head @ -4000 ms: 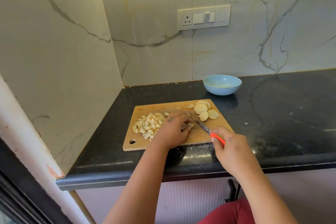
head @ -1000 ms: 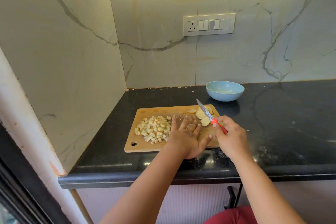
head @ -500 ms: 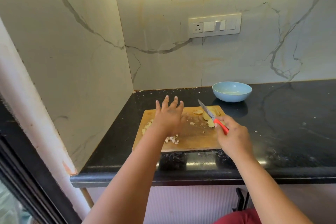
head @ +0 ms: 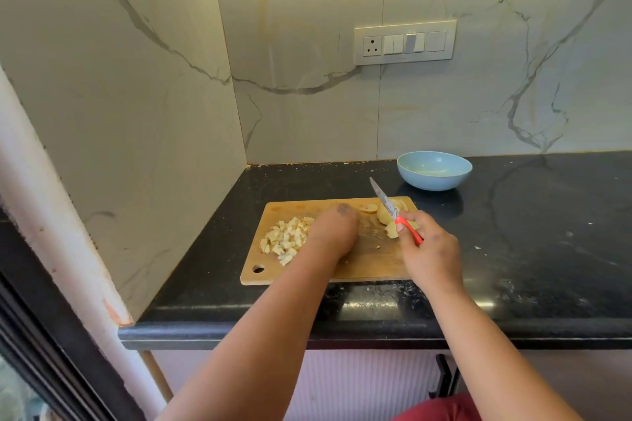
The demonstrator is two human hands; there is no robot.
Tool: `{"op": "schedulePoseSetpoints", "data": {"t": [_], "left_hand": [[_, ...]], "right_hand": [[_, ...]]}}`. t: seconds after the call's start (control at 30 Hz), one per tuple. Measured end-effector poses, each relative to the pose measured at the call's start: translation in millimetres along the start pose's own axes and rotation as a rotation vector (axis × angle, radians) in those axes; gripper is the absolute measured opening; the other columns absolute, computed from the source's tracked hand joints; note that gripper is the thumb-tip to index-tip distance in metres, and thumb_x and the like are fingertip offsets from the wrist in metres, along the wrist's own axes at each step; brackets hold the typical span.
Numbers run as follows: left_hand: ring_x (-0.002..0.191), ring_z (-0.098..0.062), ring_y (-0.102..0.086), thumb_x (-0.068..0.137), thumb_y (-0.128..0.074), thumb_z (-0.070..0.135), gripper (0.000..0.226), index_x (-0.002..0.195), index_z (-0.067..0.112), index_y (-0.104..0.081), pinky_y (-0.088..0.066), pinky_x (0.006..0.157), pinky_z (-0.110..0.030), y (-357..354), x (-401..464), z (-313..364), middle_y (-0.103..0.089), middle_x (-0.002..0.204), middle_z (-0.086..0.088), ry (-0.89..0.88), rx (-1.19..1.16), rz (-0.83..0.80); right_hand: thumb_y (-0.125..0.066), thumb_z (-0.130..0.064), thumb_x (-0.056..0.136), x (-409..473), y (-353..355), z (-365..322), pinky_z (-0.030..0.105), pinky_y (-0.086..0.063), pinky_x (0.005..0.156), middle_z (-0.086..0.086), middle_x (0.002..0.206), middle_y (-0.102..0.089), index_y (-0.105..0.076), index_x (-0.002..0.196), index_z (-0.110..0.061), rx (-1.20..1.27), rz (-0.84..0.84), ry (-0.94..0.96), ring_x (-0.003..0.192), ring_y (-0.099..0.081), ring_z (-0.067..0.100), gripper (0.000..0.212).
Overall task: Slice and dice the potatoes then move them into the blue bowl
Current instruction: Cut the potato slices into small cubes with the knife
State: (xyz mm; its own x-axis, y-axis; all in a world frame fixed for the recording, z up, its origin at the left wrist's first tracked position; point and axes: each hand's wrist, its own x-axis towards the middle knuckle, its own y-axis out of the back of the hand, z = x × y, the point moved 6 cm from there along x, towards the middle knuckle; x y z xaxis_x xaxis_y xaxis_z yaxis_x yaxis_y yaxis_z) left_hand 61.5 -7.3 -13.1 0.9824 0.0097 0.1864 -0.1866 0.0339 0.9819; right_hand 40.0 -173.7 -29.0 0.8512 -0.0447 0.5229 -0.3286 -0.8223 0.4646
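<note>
A wooden cutting board point(head: 362, 267) lies on the black counter. On its left part sits a pile of diced potato point(head: 285, 239). Several potato slices point(head: 383, 215) lie at its far right corner. My left hand point(head: 333, 229) rests on the board just right of the diced pile, fingers pointing down onto the wood, with nothing visibly gripped. My right hand point(head: 431, 253) grips the red handle of a knife point(head: 386, 203), blade raised and pointing away over the slices. The blue bowl point(head: 434, 169) stands behind the board to the right, and I see no potato in it.
Marble walls close off the counter's left side and back. A switch panel point(head: 405, 43) sits on the back wall. Small potato scraps dot the counter point(head: 547, 232) right of the board. The counter's front edge runs just below the board.
My left hand has come down from above the diced pile onto the board, right of the pile. The right hand holds the knife in much the same raised pose.
</note>
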Motion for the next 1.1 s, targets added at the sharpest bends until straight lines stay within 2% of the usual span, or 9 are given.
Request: {"op": "schedulePoseSetpoints", "data": {"t": [0.1, 0.17, 0.23, 0.4, 0.57, 0.63, 0.83, 1.0, 1.1], "left_hand": [[0.122, -0.028, -0.044, 0.097, -0.048, 0.008, 0.019, 0.107, 0.009, -0.064, -0.047, 0.086, -0.034, 10.2, 2.1, -20.6, -0.060, 0.118, -0.010, 0.093, 0.099, 0.101], [0.119, -0.026, -0.043, 0.096, -0.051, 0.011, 0.019, 0.107, 0.016, -0.066, -0.045, 0.091, -0.035, 13.6, 7.1, -37.1, -0.059, 0.115, -0.006, 0.145, -0.004, 0.154], [0.117, -0.025, -0.046, 0.094, -0.049, 0.004, 0.028, 0.107, 0.023, -0.066, -0.046, 0.089, -0.035, 15.1, 14.1, -50.8, -0.057, 0.116, -0.004, 0.200, -0.152, 0.175], [0.109, -0.026, -0.057, 0.090, -0.048, -0.006, 0.042, 0.116, 0.022, -0.066, -0.054, 0.090, -0.036, 10.4, 38.0, -48.0, -0.057, 0.125, -0.007, 0.190, -0.170, -0.003], [0.128, -0.025, -0.047, 0.096, -0.052, 0.004, 0.041, 0.133, 0.021, -0.057, -0.042, 0.107, -0.038, -11.7, 55.3, -3.3, -0.052, 0.139, -0.006, 0.052, -0.232, -0.059], [0.136, -0.026, -0.038, 0.098, -0.050, 0.007, 0.045, 0.141, 0.021, -0.051, -0.036, 0.112, -0.040, -20.0, 64.7, 10.0, -0.046, 0.146, -0.006, 0.017, -0.215, -0.115], [0.120, -0.027, -0.053, 0.100, -0.051, 0.018, 0.034, 0.132, 0.013, -0.059, -0.044, 0.099, -0.035, -16.1, 78.9, 16.5, -0.058, 0.131, -0.010, 0.008, -0.144, -0.155], [0.115, -0.029, -0.057, 0.097, -0.049, 0.005, 0.033, 0.128, 0.008, -0.056, -0.049, 0.093, -0.037, -15.7, 79.6, 21.1, -0.055, 0.128, -0.013, -0.056, -0.002, -0.130], [0.109, -0.026, -0.057, 0.096, -0.049, 0.005, 0.023, 0.117, 0.011, -0.057, -0.048, 0.086, -0.033, -11.2, 75.2, 18.6, -0.057, 0.121, -0.010, -0.088, 0.006, -0.052]], "right_hand": [[-0.058, -0.024, 0.095, 0.5, 1.6, 2.7, 0.010, -0.034, 0.053, -0.009, 0.080, -0.061, -0.066, 0.114, -0.024, 0.038, -0.006, -0.055, 0.068, -0.054, -0.002, 0.020], [-0.058, -0.025, 0.096, 0.9, 2.0, 4.9, 0.009, -0.033, 0.053, -0.009, 0.081, -0.062, -0.066, 0.115, -0.025, 0.064, 0.003, -0.080, 0.069, -0.055, -0.002, 0.020], [-0.057, -0.027, 0.096, 1.8, 2.5, 5.9, 0.008, -0.033, 0.053, -0.009, 0.083, -0.063, -0.066, 0.115, -0.025, 0.079, 0.017, -0.087, 0.071, -0.055, -0.002, 0.021], [-0.057, -0.029, 0.096, 4.2, 1.1, 7.7, 0.007, -0.033, 0.053, -0.008, 0.087, -0.064, -0.065, 0.117, -0.027, 0.097, -0.003, -0.113, 0.071, -0.054, -0.004, 0.022], [-0.058, -0.028, 0.096, 6.2, 2.9, 11.8, 0.003, -0.038, 0.054, -0.016, 0.079, -0.060, -0.066, 0.112, -0.027, 0.135, -0.018, -0.125, 0.072, -0.053, -0.004, 0.018], [-0.058, -0.029, 0.096, 6.2, 1.1, 12.0, 0.008, -0.036, 0.050, -0.014, 0.072, -0.057, -0.066, 0.111, -0.029, 0.107, -0.049, -0.120, 0.068, -0.053, 0.000, 0.017], [-0.058, -0.028, 0.095, 7.6, -3.1, 12.6, 0.013, -0.033, 0.053, -0.013, 0.074, -0.058, -0.065, 0.112, -0.032, 0.082, -0.084, -0.111, 0.068, -0.054, 0.002, 0.018], [-0.058, -0.026, 0.095, 5.1, -2.8, 8.9, 0.008, -0.033, 0.053, -0.009, 0.085, -0.061, -0.063, 0.113, -0.029, 0.023, -0.060, -0.075, 0.069, -0.053, 0.005, 0.020], [-0.058, -0.025, 0.094, 5.8, 1.3, 10.2, 0.005, -0.032, 0.054, -0.008, 0.085, -0.062, -0.064, 0.112, -0.027, 0.058, -0.018, -0.097, 0.072, -0.054, 0.007, 0.019]]}}
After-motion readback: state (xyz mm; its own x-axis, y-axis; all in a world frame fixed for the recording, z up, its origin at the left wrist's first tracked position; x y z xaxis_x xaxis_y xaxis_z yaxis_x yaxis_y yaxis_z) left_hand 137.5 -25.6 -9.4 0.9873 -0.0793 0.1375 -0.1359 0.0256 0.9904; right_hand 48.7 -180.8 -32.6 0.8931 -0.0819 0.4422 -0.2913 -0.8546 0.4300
